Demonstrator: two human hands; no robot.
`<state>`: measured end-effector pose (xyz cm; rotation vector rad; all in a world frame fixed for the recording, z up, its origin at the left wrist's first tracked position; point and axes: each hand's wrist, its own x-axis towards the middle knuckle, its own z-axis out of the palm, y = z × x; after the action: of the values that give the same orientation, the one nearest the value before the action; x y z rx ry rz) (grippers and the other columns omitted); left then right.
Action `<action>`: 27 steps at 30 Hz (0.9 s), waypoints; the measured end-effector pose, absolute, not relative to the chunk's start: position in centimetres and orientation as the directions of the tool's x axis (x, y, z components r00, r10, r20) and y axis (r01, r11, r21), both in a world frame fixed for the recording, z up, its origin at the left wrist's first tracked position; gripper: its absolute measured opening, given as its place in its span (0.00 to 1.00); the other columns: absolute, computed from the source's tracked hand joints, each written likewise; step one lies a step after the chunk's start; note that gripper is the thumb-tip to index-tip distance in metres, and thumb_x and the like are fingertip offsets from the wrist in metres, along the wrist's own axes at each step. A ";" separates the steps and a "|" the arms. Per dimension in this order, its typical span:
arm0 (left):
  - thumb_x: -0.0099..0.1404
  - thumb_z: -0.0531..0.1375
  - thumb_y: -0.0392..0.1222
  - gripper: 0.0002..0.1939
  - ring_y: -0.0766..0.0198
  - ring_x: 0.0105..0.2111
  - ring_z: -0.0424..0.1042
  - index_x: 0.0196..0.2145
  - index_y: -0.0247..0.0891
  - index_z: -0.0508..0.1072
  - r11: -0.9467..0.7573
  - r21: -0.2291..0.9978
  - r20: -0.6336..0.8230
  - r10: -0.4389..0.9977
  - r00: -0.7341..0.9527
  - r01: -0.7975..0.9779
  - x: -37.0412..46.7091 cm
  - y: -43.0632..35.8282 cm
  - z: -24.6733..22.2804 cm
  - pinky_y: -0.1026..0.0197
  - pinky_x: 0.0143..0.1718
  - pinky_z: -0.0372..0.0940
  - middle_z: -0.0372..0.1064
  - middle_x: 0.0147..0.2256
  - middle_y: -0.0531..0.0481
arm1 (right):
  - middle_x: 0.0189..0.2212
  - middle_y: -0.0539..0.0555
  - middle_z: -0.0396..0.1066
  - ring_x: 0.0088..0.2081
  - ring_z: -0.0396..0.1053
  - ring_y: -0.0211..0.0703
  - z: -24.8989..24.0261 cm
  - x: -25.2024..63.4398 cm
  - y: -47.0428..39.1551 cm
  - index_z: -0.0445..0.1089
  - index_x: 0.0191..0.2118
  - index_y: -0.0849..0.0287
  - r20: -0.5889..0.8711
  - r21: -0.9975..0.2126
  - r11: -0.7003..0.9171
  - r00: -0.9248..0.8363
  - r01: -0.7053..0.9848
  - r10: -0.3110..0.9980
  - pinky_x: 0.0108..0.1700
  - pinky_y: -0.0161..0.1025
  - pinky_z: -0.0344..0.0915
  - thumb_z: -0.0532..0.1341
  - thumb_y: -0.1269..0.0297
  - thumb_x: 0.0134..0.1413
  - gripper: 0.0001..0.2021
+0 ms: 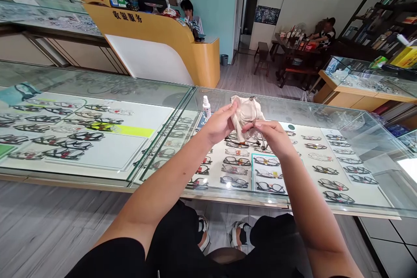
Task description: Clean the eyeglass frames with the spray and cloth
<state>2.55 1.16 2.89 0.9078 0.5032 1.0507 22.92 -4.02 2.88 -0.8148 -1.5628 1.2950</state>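
Above a glass display counter, my left hand [222, 122] is closed on a pale cream cloth [246, 109], its thumb pressed on the cloth's upper left. My right hand [267, 132] pinches a thin-framed pair of eyeglasses [254, 117] at the cloth's lower right. Part of the glasses is covered by the cloth, so how the lenses lie cannot be made out. A small white bottle [206, 107] stands upright on the glass just left of the cloth.
Rows of eyeglasses [236, 161] lie inside the glass counter [156, 91]. Beyond it, a person [192, 19] sits behind a yellow-orange reception desk [205, 56]. Another person [326, 34] is at a dark table at the back right. A wooden stool [262, 54] stands nearby.
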 end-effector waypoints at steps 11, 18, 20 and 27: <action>0.78 0.58 0.63 0.27 0.56 0.47 0.81 0.57 0.39 0.79 -0.547 0.835 0.551 0.829 0.100 -0.064 2.3 1.8 1.1 0.53 0.53 0.77 0.81 0.46 0.43 | 0.41 0.56 0.84 0.41 0.77 0.46 4.5 23.3 -4.9 0.89 0.40 0.52 0.154 -0.955 0.109 -0.147 -0.276 0.977 0.47 0.43 0.74 0.73 0.46 0.56 0.16; 0.83 0.48 0.39 0.31 0.50 0.74 0.64 0.80 0.41 0.53 -0.933 0.173 0.892 0.284 0.352 0.315 1.5 2.2 0.3 0.49 0.75 0.63 0.62 0.74 0.37 | 0.33 0.57 0.81 0.33 0.73 0.41 4.7 23.6 -5.3 0.88 0.41 0.56 0.097 -0.948 0.028 -0.205 -0.316 0.974 0.37 0.38 0.70 0.73 0.41 0.58 0.21; 0.82 0.49 0.36 0.34 0.50 0.74 0.64 0.82 0.43 0.49 -0.941 0.104 0.889 0.233 0.395 0.322 1.6 2.3 0.3 0.49 0.76 0.62 0.61 0.75 0.38 | 0.29 0.55 0.78 0.31 0.71 0.40 4.6 23.6 -5.2 0.88 0.41 0.57 0.081 -0.948 0.002 -0.236 -0.318 0.968 0.37 0.38 0.70 0.73 0.40 0.57 0.23; 0.80 0.51 0.28 0.36 0.53 0.70 0.70 0.80 0.46 0.53 -0.956 -0.001 0.893 0.131 0.431 0.293 2.3 2.0 0.8 0.45 0.71 0.70 0.70 0.69 0.39 | 0.31 0.56 0.78 0.29 0.68 0.38 3.9 23.0 -5.0 0.85 0.40 0.60 0.001 -0.929 -0.141 -0.384 -0.342 0.923 0.31 0.35 0.65 0.73 0.39 0.57 0.25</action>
<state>2.29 1.98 0.82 2.7865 0.4168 1.7152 22.97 -4.97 3.87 -0.7661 -1.1507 1.6946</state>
